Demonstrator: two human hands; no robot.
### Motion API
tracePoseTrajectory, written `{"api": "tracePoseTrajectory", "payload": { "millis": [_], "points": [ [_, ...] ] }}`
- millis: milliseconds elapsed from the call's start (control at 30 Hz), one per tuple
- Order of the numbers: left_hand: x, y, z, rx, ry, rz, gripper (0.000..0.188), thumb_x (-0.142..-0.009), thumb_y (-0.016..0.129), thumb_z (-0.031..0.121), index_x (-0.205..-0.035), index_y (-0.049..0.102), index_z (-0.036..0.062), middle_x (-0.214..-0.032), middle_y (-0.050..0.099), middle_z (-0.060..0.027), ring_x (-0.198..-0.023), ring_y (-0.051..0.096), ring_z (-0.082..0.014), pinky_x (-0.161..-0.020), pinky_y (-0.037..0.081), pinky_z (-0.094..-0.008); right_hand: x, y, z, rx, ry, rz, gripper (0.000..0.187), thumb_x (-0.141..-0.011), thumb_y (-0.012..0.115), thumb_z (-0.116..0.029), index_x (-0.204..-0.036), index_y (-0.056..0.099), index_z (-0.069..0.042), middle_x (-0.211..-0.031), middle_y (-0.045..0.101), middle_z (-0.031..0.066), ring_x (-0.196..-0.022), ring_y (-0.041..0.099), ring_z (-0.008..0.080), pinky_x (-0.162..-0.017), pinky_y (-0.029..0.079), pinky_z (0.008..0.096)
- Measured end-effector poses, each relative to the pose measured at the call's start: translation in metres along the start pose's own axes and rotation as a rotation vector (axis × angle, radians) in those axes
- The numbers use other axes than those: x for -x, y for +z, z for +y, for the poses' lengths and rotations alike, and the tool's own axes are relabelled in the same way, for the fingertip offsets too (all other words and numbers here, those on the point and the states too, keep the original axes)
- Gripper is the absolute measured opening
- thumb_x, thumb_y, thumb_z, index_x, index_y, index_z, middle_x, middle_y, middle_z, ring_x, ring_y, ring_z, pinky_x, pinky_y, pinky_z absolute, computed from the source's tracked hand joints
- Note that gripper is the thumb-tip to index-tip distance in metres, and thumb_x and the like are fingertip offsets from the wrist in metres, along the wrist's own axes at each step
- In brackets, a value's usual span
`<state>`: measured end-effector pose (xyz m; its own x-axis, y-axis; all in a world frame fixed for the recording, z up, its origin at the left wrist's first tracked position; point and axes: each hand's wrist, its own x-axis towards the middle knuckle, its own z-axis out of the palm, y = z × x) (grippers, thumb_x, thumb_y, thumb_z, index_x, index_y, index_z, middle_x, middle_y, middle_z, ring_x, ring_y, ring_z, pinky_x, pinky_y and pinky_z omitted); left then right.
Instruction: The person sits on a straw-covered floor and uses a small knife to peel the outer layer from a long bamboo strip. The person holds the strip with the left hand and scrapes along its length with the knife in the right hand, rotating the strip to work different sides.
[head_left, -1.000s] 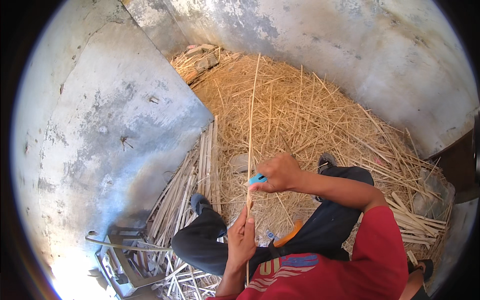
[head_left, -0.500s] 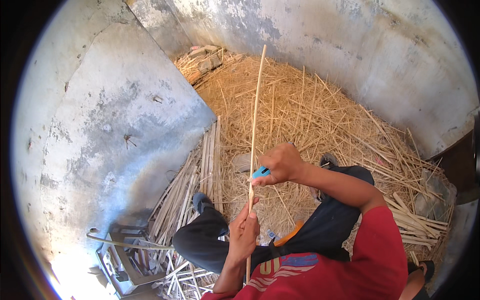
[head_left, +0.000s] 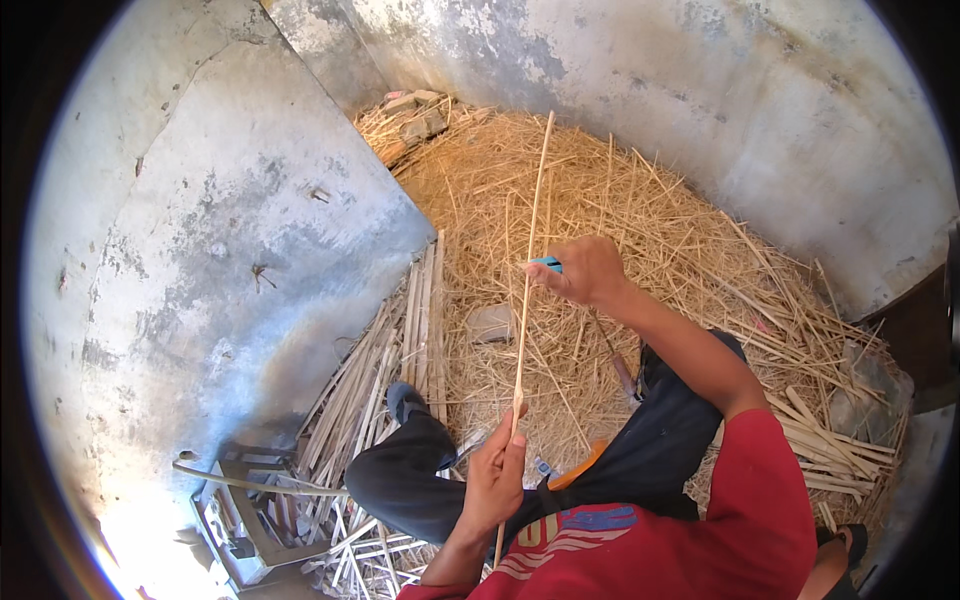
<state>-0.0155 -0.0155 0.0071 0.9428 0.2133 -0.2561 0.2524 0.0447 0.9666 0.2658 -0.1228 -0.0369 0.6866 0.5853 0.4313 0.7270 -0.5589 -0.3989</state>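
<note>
A long, thin bamboo strip (head_left: 538, 190) stands tilted in front of me, its far tip over the straw-like litter. My left hand (head_left: 493, 482) is closed around its lower part, near my lap, with the thumb lying along it. Farther up the strip, my right hand (head_left: 588, 270) is closed on a light-blue utility knife (head_left: 547, 264) with a dark slot. The knife's near end and my right thumb meet the strip. Its blade cannot be made out. Just above my left hand, the strip shows a thicker, knot-like spot.
Shavings and thin strips (head_left: 580, 190) cover the floor. Longer slats (head_left: 424, 310) lie to the left, beside a grey wall (head_left: 240, 230). A wooden frame (head_left: 255, 520) stands lower left. A flat brick (head_left: 490, 324) and a wooden-handled tool (head_left: 623, 373) lie beyond my legs.
My right hand with the utility knife has moved up and away along the strip, farther from my left hand. The strip's far tip has shifted right and slightly down.
</note>
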Motion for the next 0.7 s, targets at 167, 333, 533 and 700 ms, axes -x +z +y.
{"api": "tracePoseTrajectory", "payload": {
  "millis": [167,333,533,700],
  "points": [
    [-0.012,-0.011,0.003,-0.076,0.058,0.082,0.042,-0.100,0.044,0.011,-0.141,0.040,-0.0002,-0.067,0.035,0.0092,-0.056,0.028,0.0004,-0.048,0.023,-0.0179,0.030,0.015,-0.048,-0.169,-0.327,0.090,0.069,-0.082,0.047,-0.074,-0.050,0.048,-0.014,-0.044,0.048,0.0051,-0.037,0.050,0.0231,-0.036,0.037,0.0360],
    [-0.008,-0.010,-0.002,-0.196,0.093,0.046,0.045,-0.100,0.045,0.012,-0.142,0.037,-0.0016,-0.066,0.036,0.0072,-0.055,0.029,-0.0006,-0.047,0.025,-0.0192,0.000,0.002,-0.015,-0.010,-0.185,0.073,0.071,-0.083,0.043,-0.076,-0.047,0.045,-0.014,-0.040,0.042,0.0038,-0.035,0.046,0.0207,-0.035,0.034,0.0360],
    [-0.002,-0.006,-0.001,-0.242,0.081,0.009,0.045,-0.100,0.046,0.013,-0.140,0.038,-0.0058,-0.066,0.038,0.0063,-0.055,0.032,-0.0012,-0.046,0.025,-0.0198,-0.023,0.011,0.032,0.110,-0.001,0.035,0.075,-0.086,0.032,-0.077,-0.050,0.052,-0.014,-0.040,0.042,0.0027,-0.035,0.044,0.0179,-0.035,0.034,0.0342],
    [0.005,-0.012,0.000,-0.281,0.093,0.045,0.045,-0.099,0.047,0.013,-0.137,0.038,-0.0095,-0.065,0.041,0.0051,-0.056,0.034,-0.0024,-0.047,0.028,-0.0209,-0.005,0.007,0.005,0.033,0.046,-0.059,0.076,-0.086,0.031,-0.077,-0.051,0.055,-0.014,-0.042,0.045,0.0026,-0.036,0.045,0.0175,-0.037,0.036,0.0349]
  ]
}}
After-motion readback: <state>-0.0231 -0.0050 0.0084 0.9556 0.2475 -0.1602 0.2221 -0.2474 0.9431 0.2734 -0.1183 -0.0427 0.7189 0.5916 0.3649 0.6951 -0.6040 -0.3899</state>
